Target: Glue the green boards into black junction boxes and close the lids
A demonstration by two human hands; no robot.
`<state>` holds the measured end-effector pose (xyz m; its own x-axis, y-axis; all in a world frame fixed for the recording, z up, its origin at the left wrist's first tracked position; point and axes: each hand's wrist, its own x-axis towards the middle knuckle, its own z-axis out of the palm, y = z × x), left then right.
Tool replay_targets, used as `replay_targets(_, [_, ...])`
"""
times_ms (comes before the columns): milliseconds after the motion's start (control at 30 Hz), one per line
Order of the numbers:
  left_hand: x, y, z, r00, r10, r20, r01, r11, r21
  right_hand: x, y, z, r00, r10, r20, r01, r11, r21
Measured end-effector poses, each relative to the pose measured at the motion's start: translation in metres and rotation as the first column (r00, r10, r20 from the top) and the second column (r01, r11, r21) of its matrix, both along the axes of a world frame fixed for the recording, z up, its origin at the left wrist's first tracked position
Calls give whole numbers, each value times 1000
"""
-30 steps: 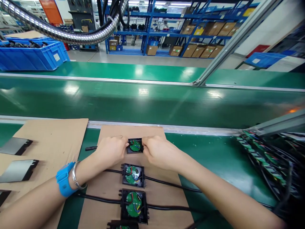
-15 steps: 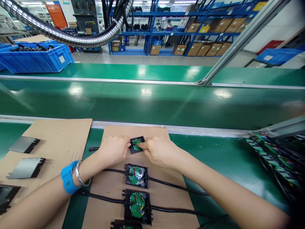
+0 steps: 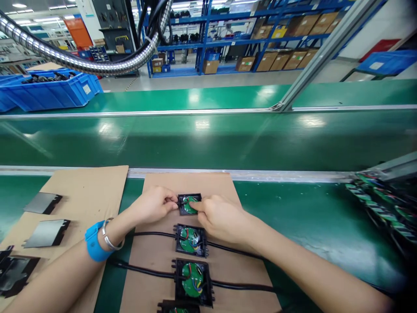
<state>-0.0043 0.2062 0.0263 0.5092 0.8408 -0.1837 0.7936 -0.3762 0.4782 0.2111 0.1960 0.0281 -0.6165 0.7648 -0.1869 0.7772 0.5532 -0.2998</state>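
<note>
A small black plastic box with a round green circuit board inside lies between my hands at the far end of a cardboard sheet. My left hand is closed in a pinch at its left side, around the cable entry; the cable is hidden behind the fingers. My right hand is closed at the box's right edge, its index fingertip on the board. Nearer to me lie a second open box and a third open box, with boards, coloured wires and black cables. Another box is cut off below.
Metal-faced plates lie on the left cardboard. Circuit boards with wires are piled at the right. Beyond a metal rail stretches a green belt surface. A blue crate stands back left; a metal conduit hangs above.
The left thumb and fingers have shifted at the box's left side, and the box is turned straighter. The right index finger stays on the board. The camera view has tilted slightly.
</note>
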Motion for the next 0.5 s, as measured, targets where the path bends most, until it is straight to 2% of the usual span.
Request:
replay_targets(100, [2,-11,0,999,-30,-24,30,999,21,-2,-15,4,1000,2,0,-2,1000,1])
replay_targets(233, [8,-23,1,991,-22,-132,37,992,118,-4,-22,5,1000,9,-9,-8,1000,13])
replay_targets(500, [26,-18,8,932,32,-361,45,978,204,-4,-22,0,1000,16,4,-16,999,40])
